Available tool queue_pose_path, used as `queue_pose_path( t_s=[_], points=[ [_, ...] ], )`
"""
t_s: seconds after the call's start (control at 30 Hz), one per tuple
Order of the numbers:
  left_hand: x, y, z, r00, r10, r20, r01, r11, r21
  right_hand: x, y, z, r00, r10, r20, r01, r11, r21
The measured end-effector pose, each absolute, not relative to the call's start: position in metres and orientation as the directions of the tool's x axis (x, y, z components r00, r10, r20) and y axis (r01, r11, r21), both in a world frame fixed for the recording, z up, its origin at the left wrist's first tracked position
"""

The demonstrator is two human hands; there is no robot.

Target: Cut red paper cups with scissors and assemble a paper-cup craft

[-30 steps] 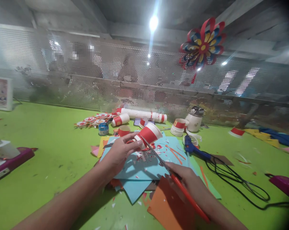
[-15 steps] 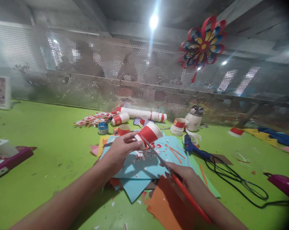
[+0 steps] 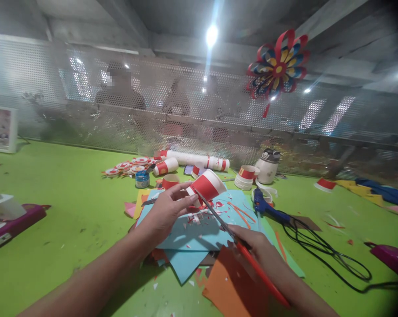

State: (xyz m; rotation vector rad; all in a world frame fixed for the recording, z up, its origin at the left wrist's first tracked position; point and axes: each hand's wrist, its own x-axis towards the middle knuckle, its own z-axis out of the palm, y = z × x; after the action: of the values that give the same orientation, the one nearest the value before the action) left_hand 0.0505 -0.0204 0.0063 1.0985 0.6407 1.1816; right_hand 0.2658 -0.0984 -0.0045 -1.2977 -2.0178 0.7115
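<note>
A red and white paper cup is tilted over the light blue paper sheets. My left hand is closed on its lower left end, thumb in front and fingers behind. My right hand grips red-handled scissors, whose blades point up and left and touch the cup near its lower edge. Small red and white scraps lie on the blue paper beneath the cup. A cutter blade shows just left of my left hand.
A blue glue gun with a looped black cord lies to the right. Behind are a blue jar, a long tube of joined cups, cut cup pieces and a white pot-shaped container. Purple power strips flank the green table.
The view has tilted up slightly, so most things sit a little lower. The scissors and cup keep nearly the same position against each other.
</note>
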Motion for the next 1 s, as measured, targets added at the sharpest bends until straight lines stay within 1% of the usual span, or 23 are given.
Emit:
queue_pose_path(
  t_s=[0.27,0.43,0.63,0.73,0.83,1.0],
  points=[
    [0.0511,-0.0197,0.0044,0.291,0.950,0.114,-0.423,0.021,0.906,0.2653,-0.0969,-0.0109,-0.324,0.911,0.253,0.622,0.407,-0.669],
    [0.0493,-0.0197,0.0043,0.302,0.944,0.132,-0.450,0.019,0.893,0.2643,-0.0975,-0.0097,-0.322,0.910,0.261,0.622,0.411,-0.666],
    [0.0475,-0.0182,0.0063,0.226,0.968,0.107,-0.454,0.008,0.891,0.2678,-0.0949,-0.0095,-0.360,0.889,0.282,0.590,0.451,-0.669],
    [0.0488,-0.0190,0.0077,0.230,0.969,0.093,-0.442,0.019,0.897,0.2704,-0.0943,-0.0115,-0.368,0.882,0.293,0.603,0.467,-0.647],
    [0.0503,-0.0207,0.0086,0.243,0.964,0.112,-0.424,0.002,0.906,0.2707,-0.0942,-0.0127,-0.371,0.876,0.307,0.608,0.480,-0.633],
    [0.0517,-0.0229,0.0091,0.218,0.969,0.112,-0.444,-0.004,0.896,0.2686,-0.0954,-0.0122,-0.376,0.872,0.313,0.634,0.488,-0.599]
  ],
)
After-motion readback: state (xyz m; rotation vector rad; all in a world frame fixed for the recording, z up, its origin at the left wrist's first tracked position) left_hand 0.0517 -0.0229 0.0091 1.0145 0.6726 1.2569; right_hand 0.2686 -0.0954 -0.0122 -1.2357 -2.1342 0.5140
